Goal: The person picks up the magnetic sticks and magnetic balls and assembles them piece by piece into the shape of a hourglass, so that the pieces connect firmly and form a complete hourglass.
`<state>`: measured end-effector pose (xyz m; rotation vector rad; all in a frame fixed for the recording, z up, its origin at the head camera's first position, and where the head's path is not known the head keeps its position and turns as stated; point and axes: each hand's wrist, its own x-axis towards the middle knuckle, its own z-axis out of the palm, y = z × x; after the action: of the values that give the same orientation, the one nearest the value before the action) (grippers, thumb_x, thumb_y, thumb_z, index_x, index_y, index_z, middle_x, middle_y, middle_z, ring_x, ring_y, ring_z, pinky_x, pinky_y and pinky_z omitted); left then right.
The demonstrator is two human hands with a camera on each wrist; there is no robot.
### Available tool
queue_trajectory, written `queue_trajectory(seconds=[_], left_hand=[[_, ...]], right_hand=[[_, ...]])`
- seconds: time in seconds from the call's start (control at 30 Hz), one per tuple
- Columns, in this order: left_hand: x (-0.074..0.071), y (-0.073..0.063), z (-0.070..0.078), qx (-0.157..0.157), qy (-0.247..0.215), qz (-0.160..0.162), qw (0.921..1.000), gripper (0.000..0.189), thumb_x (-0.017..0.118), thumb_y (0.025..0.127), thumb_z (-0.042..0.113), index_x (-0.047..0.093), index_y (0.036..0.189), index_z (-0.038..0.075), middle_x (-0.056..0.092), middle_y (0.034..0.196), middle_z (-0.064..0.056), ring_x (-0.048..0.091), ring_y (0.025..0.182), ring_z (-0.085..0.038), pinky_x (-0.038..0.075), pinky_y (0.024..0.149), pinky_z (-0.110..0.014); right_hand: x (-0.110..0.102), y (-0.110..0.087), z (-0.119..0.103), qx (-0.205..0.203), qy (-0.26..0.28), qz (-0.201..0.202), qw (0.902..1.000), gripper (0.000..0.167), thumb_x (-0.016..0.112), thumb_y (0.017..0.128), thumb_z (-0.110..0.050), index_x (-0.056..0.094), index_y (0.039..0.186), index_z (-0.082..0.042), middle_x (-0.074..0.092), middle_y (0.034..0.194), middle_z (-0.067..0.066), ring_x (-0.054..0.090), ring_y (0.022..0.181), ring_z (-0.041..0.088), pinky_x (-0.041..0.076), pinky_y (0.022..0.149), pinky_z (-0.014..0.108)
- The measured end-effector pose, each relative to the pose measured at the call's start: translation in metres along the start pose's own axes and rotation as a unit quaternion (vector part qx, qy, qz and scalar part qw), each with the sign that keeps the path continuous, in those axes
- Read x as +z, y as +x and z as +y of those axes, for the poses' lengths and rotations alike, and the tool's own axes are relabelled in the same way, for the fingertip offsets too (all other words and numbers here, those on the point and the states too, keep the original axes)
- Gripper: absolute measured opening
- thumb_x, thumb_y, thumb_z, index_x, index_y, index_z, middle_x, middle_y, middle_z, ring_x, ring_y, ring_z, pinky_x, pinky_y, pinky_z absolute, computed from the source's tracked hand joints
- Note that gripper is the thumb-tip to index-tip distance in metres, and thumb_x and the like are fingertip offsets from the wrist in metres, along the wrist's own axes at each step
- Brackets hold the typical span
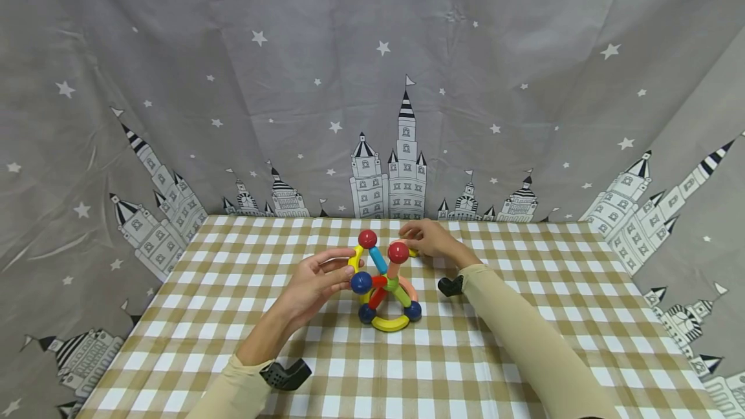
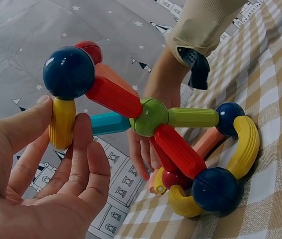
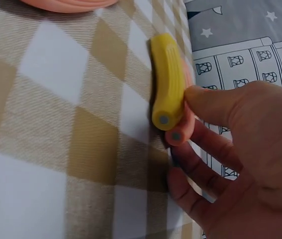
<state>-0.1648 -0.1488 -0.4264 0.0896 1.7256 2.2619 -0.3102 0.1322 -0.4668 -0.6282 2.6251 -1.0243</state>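
A magnetic stick-and-ball model stands on the table, with a green ball (image 2: 150, 117) at its centre. My left hand (image 1: 311, 283) pinches a yellow curved stick (image 2: 62, 122) between thumb and fingers, just under a blue ball (image 2: 69, 72). Red balls (image 1: 367, 239) top its upper sticks, and a ring of curved sticks and balls forms its base. Behind the model, my right hand (image 1: 429, 238) has thumb and fingers on either side of a loose pink curved stick (image 3: 176, 135). A loose yellow curved stick (image 3: 166, 79) lies against that pink one.
A brown-and-white checked cloth (image 1: 500, 354) covers the table. At its far edge hangs a grey curtain (image 1: 326, 31) printed with castles and stars. Part of the model's pink base piece (image 3: 71, 4) shows at the top of the right wrist view.
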Motion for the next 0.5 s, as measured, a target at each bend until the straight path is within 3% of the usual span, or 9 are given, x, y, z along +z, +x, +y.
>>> queue_trajectory(seconds=[0.23, 0.5], left_hand=[[0.0014, -0.001, 0.0005, 0.004, -0.003, -0.004, 1.0, 0.037, 0.069, 0.097, 0.003, 0.06, 0.133, -0.001, 0.07, 0.124, -0.017, 0.067, 0.109, -0.025, 0.056, 0.091, -0.038], [0.0012, -0.0007, -0.0006, 0.007, -0.005, -0.002, 1.0, 0.036, 0.069, 0.097, 0.002, 0.061, 0.132, -0.002, 0.07, 0.122, -0.016, 0.068, 0.108, -0.024, 0.056, 0.09, -0.038]], right_hand=[[-0.0035, 0.0013, -0.0009, 0.003, -0.016, -0.013, 0.9998, 0.024, 0.067, 0.1, -0.013, 0.073, 0.123, -0.009, 0.073, 0.118, 0.009, 0.067, 0.109, 0.027, 0.052, 0.097, 0.044], [-0.0049, -0.0004, 0.0066, -0.024, -0.052, -0.006, 0.9983, 0.026, 0.065, 0.099, -0.009, 0.075, 0.123, -0.01, 0.072, 0.122, 0.009, 0.067, 0.109, 0.026, 0.052, 0.095, 0.045]])
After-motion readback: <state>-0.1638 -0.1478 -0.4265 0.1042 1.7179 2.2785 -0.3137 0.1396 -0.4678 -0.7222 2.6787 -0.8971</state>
